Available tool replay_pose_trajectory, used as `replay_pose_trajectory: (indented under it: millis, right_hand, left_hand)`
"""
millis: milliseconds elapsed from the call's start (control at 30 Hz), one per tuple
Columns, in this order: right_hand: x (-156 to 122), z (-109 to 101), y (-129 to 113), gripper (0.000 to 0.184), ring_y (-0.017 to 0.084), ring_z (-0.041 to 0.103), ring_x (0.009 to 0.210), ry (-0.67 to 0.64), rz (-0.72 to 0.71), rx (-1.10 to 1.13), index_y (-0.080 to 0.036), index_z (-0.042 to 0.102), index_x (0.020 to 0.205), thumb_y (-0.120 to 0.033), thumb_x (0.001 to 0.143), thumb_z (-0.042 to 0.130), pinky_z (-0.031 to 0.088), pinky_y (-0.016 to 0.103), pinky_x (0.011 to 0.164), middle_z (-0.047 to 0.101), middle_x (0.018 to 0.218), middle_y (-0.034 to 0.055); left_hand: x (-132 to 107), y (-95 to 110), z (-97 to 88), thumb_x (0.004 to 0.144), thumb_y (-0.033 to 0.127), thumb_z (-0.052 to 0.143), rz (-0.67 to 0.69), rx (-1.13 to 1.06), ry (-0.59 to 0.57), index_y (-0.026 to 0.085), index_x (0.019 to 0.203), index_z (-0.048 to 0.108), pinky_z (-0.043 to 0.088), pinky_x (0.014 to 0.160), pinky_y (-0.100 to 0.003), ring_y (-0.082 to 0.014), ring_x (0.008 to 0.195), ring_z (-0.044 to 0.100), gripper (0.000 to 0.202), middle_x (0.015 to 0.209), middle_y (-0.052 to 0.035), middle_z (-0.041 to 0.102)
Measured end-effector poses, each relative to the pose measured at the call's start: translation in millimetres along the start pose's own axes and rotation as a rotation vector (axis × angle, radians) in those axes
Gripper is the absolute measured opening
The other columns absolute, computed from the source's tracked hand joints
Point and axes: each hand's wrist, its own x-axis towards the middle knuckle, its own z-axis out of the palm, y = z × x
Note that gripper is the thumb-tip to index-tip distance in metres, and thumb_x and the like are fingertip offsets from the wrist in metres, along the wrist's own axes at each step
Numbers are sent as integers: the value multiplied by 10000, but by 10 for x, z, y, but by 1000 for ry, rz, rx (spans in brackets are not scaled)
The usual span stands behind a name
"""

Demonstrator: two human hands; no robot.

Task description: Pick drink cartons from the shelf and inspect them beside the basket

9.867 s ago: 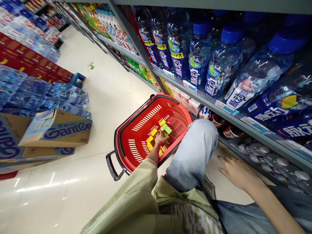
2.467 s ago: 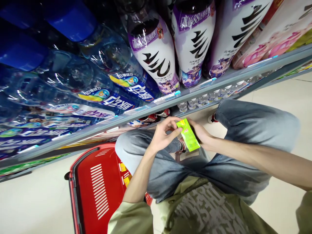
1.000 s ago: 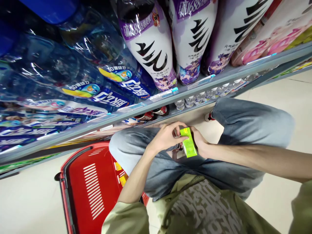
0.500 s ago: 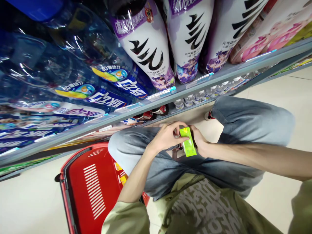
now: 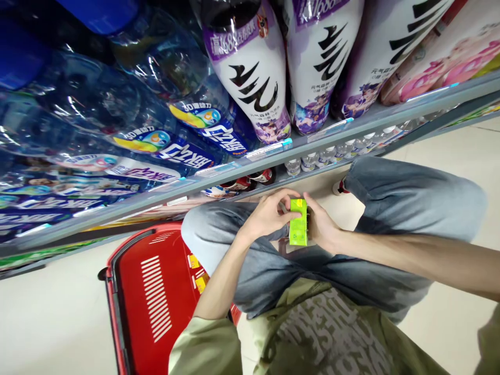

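A small green drink carton (image 5: 298, 224) sits between both my hands, above my bent knees in grey jeans. My left hand (image 5: 267, 216) curls round its left side, fingers closed on it. My right hand (image 5: 322, 227) grips its right side. The carton stands nearly upright, narrow face toward me. A red shopping basket (image 5: 146, 302) rests on the floor to my left, with yellow cartons (image 5: 199, 278) showing at its inner edge beside my left forearm.
A grey shelf edge (image 5: 273, 156) with price tags runs across in front of me. Large blue-labelled water bottles (image 5: 156, 135) and purple-and-white bottles (image 5: 253, 78) fill the shelf above. Small bottles (image 5: 312, 160) line the bottom shelf. Pale floor tile lies on both sides.
The carton has been turned from a slant to nearly upright between my hands. Earlier my left hand reached into the basket; now both hands hold the carton.
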Motion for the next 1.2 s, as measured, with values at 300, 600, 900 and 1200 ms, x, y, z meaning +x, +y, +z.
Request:
replay_pose_trajectory:
  millis: [300,600,900,1200]
  right_hand:
    - [-115,78,-56,350,182,660,832,-66,-6,44,-220,728,1016,-442,778,857,517,289,709,734,895,9]
    - [-210,117,-103,204,194,726,820,-166,56,154,-194,732,944,-327,818,823,591,328,772,741,917,14]
    - [-242,39,-135,437,262,744,845,-283,63,177,-192,739,1043,-592,868,771,610,398,766,775,931,78]
    - [-221,-101,-162,442,231,732,758,-327,96,138,-149,741,971,-580,878,742,617,348,700,761,901,96]
  left_hand:
    - [-28,3,-25,920,270,695,69,-331,-45,199,1244,616,558,631,-225,-139,781,589,341,929,-20,526]
    - [21,-25,-4,902,374,787,38,-622,128,199,1179,620,522,620,-222,-113,724,579,368,935,-17,577]
    - [12,43,-10,963,571,671,-51,-560,-7,152,1184,667,434,552,-216,-104,658,557,474,924,-37,634]
    - [-10,18,5,953,547,713,49,-578,-157,152,1251,682,500,631,-241,-125,729,598,496,1029,-66,685]
